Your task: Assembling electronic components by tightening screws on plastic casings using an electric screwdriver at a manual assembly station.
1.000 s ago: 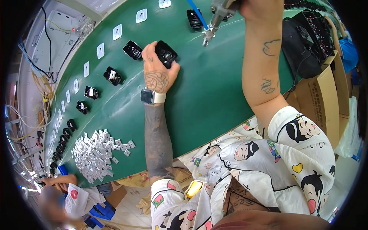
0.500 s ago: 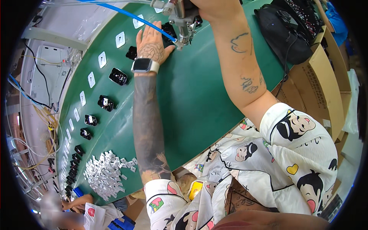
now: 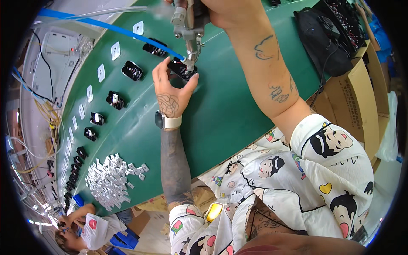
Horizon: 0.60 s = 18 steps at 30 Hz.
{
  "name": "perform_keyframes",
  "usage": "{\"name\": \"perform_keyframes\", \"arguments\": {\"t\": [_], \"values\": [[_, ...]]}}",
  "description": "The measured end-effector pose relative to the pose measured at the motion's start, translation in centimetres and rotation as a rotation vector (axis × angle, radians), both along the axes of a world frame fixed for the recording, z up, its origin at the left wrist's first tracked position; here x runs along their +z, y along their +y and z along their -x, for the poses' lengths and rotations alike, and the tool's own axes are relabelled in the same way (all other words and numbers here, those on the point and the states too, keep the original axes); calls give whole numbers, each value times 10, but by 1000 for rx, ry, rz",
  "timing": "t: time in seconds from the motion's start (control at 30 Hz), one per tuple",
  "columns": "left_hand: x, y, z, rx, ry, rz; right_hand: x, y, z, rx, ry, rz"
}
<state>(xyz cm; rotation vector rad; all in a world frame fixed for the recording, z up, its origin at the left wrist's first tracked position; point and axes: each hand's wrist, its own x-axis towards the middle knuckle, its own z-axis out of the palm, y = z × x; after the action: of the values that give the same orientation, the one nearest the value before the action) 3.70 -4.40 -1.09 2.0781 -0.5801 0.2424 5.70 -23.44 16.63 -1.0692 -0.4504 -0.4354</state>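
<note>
My left hand (image 3: 172,91), with a watch at its wrist, has its thumb and fingers around the sides of a small black plastic housing (image 3: 182,70). At the top edge my right hand (image 3: 221,15) is closed around a metal tool with a blue air hose (image 3: 189,38); part of this grip lies outside the picture. The tool points down, its tip over or on the housing; exact contact cannot be made out. Just beyond my left fingers lies another black housing (image 3: 154,47). A further open black housing (image 3: 132,70) lies to the left.
Black housings and white square pieces (image 3: 100,72) run in rows along the green table (image 3: 225,123). At lower left is a heap of small white parts (image 3: 109,180), near another person (image 3: 91,227). A black bag (image 3: 321,42) and cardboard box (image 3: 361,102) stand right.
My left hand has gone from lying with fingers stretched out to gripping the black housing. The tool's tip has come down to that housing. The whole view has shifted slightly.
</note>
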Motion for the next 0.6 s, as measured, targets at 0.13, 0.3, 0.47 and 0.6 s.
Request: {"name": "perform_keyframes", "arguments": {"t": [0.13, 0.3, 0.47, 0.6], "values": [[-4, 1, 12, 58, 121, 120, -14, 15, -10, 203, -130, -28], [-8, 2, 13, 44, 57, 197, -18, 28, -1, 188, 0, 9], [-10, 0, 12, 44, 92, 276, -23, 27, -9, 188, 1, 34], [-10, 1, 12, 46, 80, 267, -24, 27, -8, 191, -4, 21]]}}
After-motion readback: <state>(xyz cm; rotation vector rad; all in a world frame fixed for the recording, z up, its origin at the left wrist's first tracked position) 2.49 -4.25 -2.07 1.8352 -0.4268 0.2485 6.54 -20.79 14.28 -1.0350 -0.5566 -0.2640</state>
